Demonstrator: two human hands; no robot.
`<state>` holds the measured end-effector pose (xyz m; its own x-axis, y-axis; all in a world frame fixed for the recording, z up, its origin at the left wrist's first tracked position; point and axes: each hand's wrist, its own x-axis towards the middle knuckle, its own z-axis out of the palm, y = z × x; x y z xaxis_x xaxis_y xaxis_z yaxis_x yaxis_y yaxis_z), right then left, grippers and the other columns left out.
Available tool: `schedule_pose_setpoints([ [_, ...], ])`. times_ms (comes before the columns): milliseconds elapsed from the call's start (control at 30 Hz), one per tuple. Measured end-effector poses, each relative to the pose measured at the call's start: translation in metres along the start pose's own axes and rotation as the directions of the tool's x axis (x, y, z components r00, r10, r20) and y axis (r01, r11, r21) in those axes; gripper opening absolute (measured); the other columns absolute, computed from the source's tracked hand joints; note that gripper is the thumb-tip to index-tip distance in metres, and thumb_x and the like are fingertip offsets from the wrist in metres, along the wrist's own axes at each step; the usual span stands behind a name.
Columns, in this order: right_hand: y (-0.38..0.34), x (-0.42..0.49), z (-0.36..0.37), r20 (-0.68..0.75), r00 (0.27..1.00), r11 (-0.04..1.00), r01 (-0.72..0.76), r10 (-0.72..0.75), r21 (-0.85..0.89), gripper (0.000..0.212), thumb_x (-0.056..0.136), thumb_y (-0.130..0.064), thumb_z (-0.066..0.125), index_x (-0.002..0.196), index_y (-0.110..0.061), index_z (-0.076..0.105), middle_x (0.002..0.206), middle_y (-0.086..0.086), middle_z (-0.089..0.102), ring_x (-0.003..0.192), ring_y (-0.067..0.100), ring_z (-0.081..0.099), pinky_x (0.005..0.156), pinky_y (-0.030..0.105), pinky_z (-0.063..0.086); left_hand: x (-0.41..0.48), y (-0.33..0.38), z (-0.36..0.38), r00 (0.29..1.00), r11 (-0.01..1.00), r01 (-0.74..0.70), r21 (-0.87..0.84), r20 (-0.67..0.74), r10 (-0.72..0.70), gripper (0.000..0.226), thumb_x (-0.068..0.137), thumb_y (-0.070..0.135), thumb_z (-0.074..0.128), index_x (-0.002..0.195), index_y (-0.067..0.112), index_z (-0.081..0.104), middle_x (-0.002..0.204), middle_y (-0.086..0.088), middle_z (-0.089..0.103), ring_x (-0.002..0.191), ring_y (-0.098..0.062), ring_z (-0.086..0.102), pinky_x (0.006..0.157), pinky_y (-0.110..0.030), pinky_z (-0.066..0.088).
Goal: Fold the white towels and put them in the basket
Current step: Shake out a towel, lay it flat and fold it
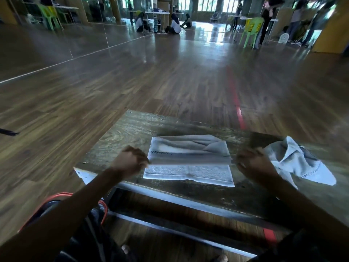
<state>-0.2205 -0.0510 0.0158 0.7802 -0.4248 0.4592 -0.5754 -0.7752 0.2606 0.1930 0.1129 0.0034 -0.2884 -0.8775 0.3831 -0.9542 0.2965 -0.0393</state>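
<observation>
A white towel (188,159) lies half folded on the wooden table (128,133), its far half lifted and doubled over the near half. My left hand (130,159) pinches the towel's left edge at the fold. My right hand (253,163) grips the right edge at the same height. A second white towel (300,161) lies crumpled on the table to the right, just beyond my right hand. Below the table's left corner, an orange-rimmed basket (102,205) shows partly behind my left forearm.
The table's near edge has a metal frame (170,199) with a lower bar beneath it. Wooden floor with a red line (236,99) stretches ahead. Green chairs (251,31), tables and several people are far off at the back.
</observation>
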Motion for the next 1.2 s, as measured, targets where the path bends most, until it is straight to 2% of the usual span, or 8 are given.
schedule_pose_setpoints([
  [67, -0.015, -0.024, 0.017, 0.035, 0.994, 0.993, 0.105, -0.104, -0.044, 0.007, 0.075, -0.013, 0.069, 0.08, -0.015, 0.073, 0.083, 0.008, 0.068, 0.076, 0.028, 0.066, 0.067, 0.043, 0.053, -0.022, 0.01, 0.017, 0.999, 0.999, 0.013, -0.045, 0.052, -0.01, 0.028, 0.079, 0.03, 0.048, 0.079, 0.028, 0.076, 0.085, 0.015, 0.073, 0.077, -0.007, 0.069, 0.079, -0.026, 0.037],
  [133, -0.027, -0.043, 0.027, 0.059, 0.991, 0.988, 0.125, -0.12, -0.094, 0.026, 0.081, -0.021, 0.047, 0.081, -0.017, 0.073, 0.085, 0.008, 0.068, 0.082, 0.028, 0.063, 0.074, 0.041, 0.047, -0.033, 0.013, 0.023, 0.996, 0.991, 0.085, -0.104, 0.05, -0.08, 0.03, 0.083, 0.032, 0.046, 0.085, 0.026, 0.075, 0.09, 0.011, 0.074, 0.078, -0.01, 0.069, 0.079, -0.026, 0.038],
  [233, -0.036, -0.056, 0.028, 0.01, 1.0, 0.999, -0.021, 0.02, 0.026, 0.033, 0.08, -0.025, 0.042, 0.084, -0.018, 0.074, 0.087, 0.003, 0.07, 0.087, 0.021, 0.057, 0.077, 0.034, 0.034, -0.033, 0.016, 0.022, 0.993, 0.988, 0.109, -0.107, 0.054, -0.104, 0.033, 0.084, 0.032, 0.043, 0.09, 0.026, 0.075, 0.094, 0.011, 0.074, 0.077, -0.009, 0.069, 0.079, -0.029, 0.048],
  [400, -0.038, -0.053, 0.027, 0.124, 0.978, 0.977, -0.18, 0.166, 0.112, 0.036, 0.082, -0.032, 0.04, 0.087, -0.026, 0.075, 0.084, -0.008, 0.069, 0.077, 0.018, 0.066, 0.073, 0.032, 0.032, -0.033, 0.015, 0.024, 0.988, 0.977, 0.146, -0.158, 0.082, -0.134, 0.033, 0.086, 0.032, 0.044, 0.096, 0.025, 0.075, 0.097, 0.009, 0.074, 0.078, -0.01, 0.069, 0.08, -0.028, 0.05],
  [600, -0.048, -0.037, 0.015, 0.024, 0.948, 0.929, -0.316, 0.317, 0.192, 0.031, 0.079, -0.032, 0.044, 0.079, -0.021, 0.073, 0.081, -0.002, 0.068, 0.075, 0.02, 0.065, 0.071, 0.034, 0.046, -0.033, 0.019, 0.026, 0.936, 0.909, 0.343, -0.236, 0.011, -0.351, 0.019, 0.085, 0.024, 0.06, 0.098, 0.024, 0.075, 0.085, 0.007, 0.074, 0.071, -0.01, 0.068, 0.065, -0.022, 0.048],
  [867, -0.047, -0.059, 0.025, 0.194, 0.971, 0.954, -0.182, 0.138, 0.236, 0.031, 0.087, -0.038, 0.046, 0.097, -0.025, 0.073, 0.102, -0.015, 0.066, 0.091, 0.01, 0.062, 0.077, 0.04, 0.049, -0.046, 0.02, 0.025, 0.975, 0.954, 0.223, -0.199, 0.061, -0.215, 0.043, 0.082, 0.055, 0.047, 0.102, 0.029, 0.074, 0.108, 0.012, 0.069, 0.094, -0.004, 0.064, 0.082, -0.028, 0.051],
  [1034, -0.048, -0.066, 0.015, 0.229, 0.969, 0.954, -0.152, 0.092, 0.26, 0.032, 0.089, -0.036, 0.041, 0.094, -0.026, 0.071, 0.102, -0.015, 0.067, 0.094, 0.006, 0.062, 0.086, 0.028, 0.041, -0.055, 0.016, 0.02, 0.999, 0.989, 0.041, -0.139, 0.041, -0.036, 0.048, 0.079, 0.066, 0.054, 0.096, 0.027, 0.075, 0.1, 0.013, 0.07, 0.087, -0.004, 0.065, 0.083, -0.026, 0.045],
  [1200, -0.056, -0.07, 0.007, 0.154, 0.988, 0.971, -0.015, -0.022, 0.237, 0.029, 0.086, -0.028, 0.043, 0.086, -0.016, 0.07, 0.087, -0.004, 0.067, 0.079, 0.014, 0.064, 0.074, 0.027, 0.047, -0.062, 0.021, 0.019, 0.997, 0.995, -0.073, -0.066, -0.016, 0.072, 0.035, 0.083, 0.051, 0.053, 0.087, 0.025, 0.076, 0.09, 0.01, 0.072, 0.084, -0.009, 0.067, 0.084, -0.024, 0.036],
])
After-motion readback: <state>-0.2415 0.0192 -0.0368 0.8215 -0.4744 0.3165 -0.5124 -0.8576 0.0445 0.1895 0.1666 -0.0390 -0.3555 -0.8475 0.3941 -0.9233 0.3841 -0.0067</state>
